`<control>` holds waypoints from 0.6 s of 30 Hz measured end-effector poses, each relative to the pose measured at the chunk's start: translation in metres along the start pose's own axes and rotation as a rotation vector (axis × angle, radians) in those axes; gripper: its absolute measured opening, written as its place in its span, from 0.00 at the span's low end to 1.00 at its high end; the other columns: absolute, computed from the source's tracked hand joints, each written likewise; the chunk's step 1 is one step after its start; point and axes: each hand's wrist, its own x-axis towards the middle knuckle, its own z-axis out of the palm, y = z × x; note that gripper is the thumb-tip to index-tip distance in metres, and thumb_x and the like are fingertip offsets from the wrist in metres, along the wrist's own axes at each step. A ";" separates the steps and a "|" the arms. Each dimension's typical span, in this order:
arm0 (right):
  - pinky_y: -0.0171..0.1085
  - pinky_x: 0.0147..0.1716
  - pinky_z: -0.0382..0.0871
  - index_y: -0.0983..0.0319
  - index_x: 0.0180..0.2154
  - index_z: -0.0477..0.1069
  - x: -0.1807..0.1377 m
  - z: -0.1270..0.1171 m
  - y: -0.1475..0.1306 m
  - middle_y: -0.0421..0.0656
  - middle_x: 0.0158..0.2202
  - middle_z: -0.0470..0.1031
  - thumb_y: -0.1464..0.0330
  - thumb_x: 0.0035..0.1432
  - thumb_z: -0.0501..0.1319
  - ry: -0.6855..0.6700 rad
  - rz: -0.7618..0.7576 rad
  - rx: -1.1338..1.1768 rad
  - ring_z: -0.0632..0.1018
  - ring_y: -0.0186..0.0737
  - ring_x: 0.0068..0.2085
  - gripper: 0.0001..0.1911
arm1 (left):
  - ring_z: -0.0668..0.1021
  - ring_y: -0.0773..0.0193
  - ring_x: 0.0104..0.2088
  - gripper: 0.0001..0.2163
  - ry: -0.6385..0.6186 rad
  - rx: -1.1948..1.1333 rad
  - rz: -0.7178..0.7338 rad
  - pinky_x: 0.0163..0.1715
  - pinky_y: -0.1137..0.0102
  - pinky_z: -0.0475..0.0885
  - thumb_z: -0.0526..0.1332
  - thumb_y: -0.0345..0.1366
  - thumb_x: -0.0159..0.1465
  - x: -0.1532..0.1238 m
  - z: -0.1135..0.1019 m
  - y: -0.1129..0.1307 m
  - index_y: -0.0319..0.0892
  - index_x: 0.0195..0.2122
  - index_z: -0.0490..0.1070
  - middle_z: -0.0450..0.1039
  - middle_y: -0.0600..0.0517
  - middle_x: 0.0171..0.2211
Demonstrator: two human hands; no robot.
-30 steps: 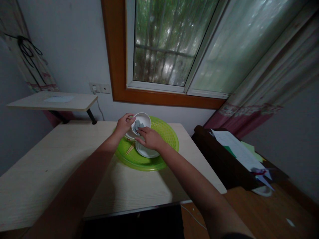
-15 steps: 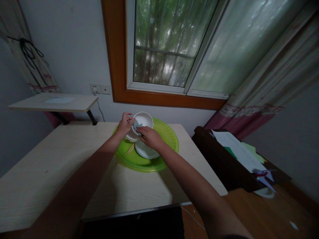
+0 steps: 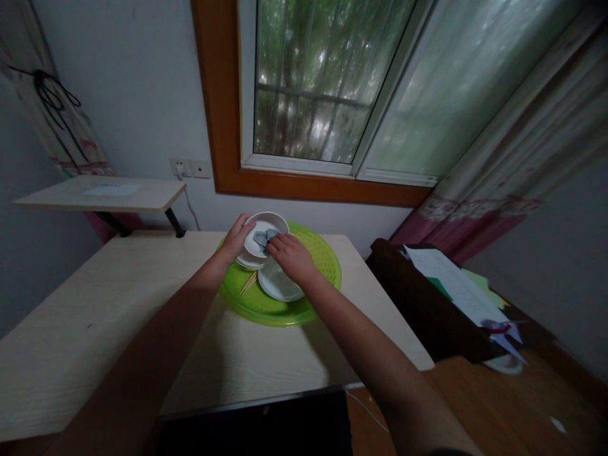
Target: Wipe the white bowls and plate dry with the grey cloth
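Observation:
My left hand (image 3: pixel 235 238) grips the left rim of a white bowl (image 3: pixel 273 221), tilted with its inside toward me. In my right hand (image 3: pixel 292 254) is a grey-blue cloth (image 3: pixel 261 239), pressed against the inside of the bowl. Under the bowl a stack of white dishes (image 3: pixel 250 260) shows in part. Beside it a white plate (image 3: pixel 278 285) lies on a round green tray (image 3: pixel 266 313) with a perforated surface. A pair of light wooden chopsticks (image 3: pixel 249 283) rests on the tray, left of the plate.
The tray sits on a pale wooden table (image 3: pixel 266 361) against the wall below a window (image 3: pixel 313 114). A small raised shelf (image 3: pixel 142 195) stands at the table's back left. Right of the table, papers (image 3: pixel 446 278) lie on a dark brown piece of furniture (image 3: pixel 418 304).
The bowl has turned and shifted slightly left. My right hand has moved a little up and to the right with the cloth, and more of the cloth shows inside the bowl.

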 end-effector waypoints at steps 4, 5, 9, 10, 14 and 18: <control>0.47 0.53 0.69 0.64 0.47 0.74 0.002 0.002 -0.008 0.52 0.49 0.78 0.73 0.71 0.56 -0.014 0.067 0.041 0.75 0.50 0.52 0.09 | 0.75 0.56 0.51 0.16 0.054 0.095 0.084 0.56 0.62 0.70 0.56 0.48 0.67 0.002 0.000 -0.006 0.44 0.49 0.70 0.74 0.47 0.49; 0.47 0.54 0.70 0.65 0.47 0.75 0.003 0.004 -0.010 0.53 0.50 0.78 0.73 0.71 0.56 -0.023 0.077 0.068 0.75 0.50 0.52 0.10 | 0.75 0.55 0.52 0.17 0.065 0.126 0.106 0.58 0.61 0.69 0.56 0.48 0.67 0.002 0.000 -0.007 0.44 0.50 0.70 0.74 0.47 0.50; 0.48 0.58 0.70 0.67 0.57 0.73 0.002 0.013 -0.015 0.56 0.59 0.75 0.73 0.68 0.57 -0.042 0.047 0.254 0.75 0.51 0.58 0.17 | 0.73 0.56 0.57 0.16 0.097 0.223 0.186 0.62 0.60 0.66 0.56 0.47 0.68 0.001 0.000 -0.007 0.46 0.52 0.69 0.72 0.46 0.53; 0.48 0.60 0.69 0.67 0.60 0.70 0.001 0.015 -0.016 0.56 0.62 0.72 0.72 0.67 0.58 -0.038 0.016 0.315 0.73 0.52 0.60 0.21 | 0.73 0.56 0.57 0.16 0.102 0.239 0.193 0.63 0.60 0.66 0.55 0.47 0.69 0.001 0.000 -0.006 0.47 0.52 0.69 0.72 0.46 0.54; 0.49 0.67 0.65 0.68 0.68 0.62 -0.003 0.019 -0.015 0.57 0.70 0.63 0.66 0.65 0.61 -0.008 -0.080 0.526 0.68 0.51 0.68 0.33 | 0.71 0.56 0.60 0.15 0.103 0.311 0.215 0.65 0.60 0.63 0.54 0.45 0.69 -0.001 0.000 -0.001 0.47 0.53 0.69 0.70 0.45 0.55; 0.46 0.66 0.66 0.66 0.65 0.67 -0.002 0.019 -0.014 0.54 0.68 0.67 0.60 0.71 0.57 -0.011 -0.033 0.538 0.71 0.49 0.66 0.27 | 0.71 0.55 0.60 0.15 0.097 0.354 0.259 0.66 0.59 0.62 0.54 0.44 0.70 -0.002 0.000 0.002 0.46 0.54 0.70 0.70 0.44 0.55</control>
